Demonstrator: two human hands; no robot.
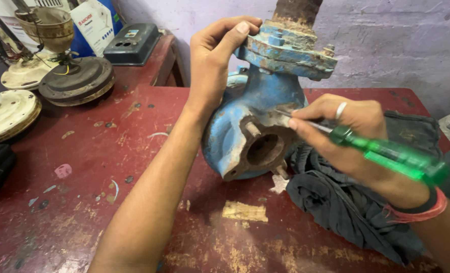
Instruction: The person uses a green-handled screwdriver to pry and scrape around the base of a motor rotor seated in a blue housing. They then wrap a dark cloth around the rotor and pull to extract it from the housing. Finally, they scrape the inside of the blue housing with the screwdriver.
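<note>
Blue and rusty, the pump casing (255,116) is standing on the red counter (83,167) beside a dark cloth (346,202), the left hand (212,63) gripping its top flange while the right hand (346,131) is holding a green-handled screwdriver (387,151), tip against the casing's rusted opening.

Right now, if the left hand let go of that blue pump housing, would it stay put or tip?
Probably tippy: the blue pump housing stands on its rounded body, with a heavy-looking flange and rusty pipe on top, and the left hand grips that flange. It looks like thick cast metal, so likely heavy and rigid. The dark cloth beside it would give little support.
</note>
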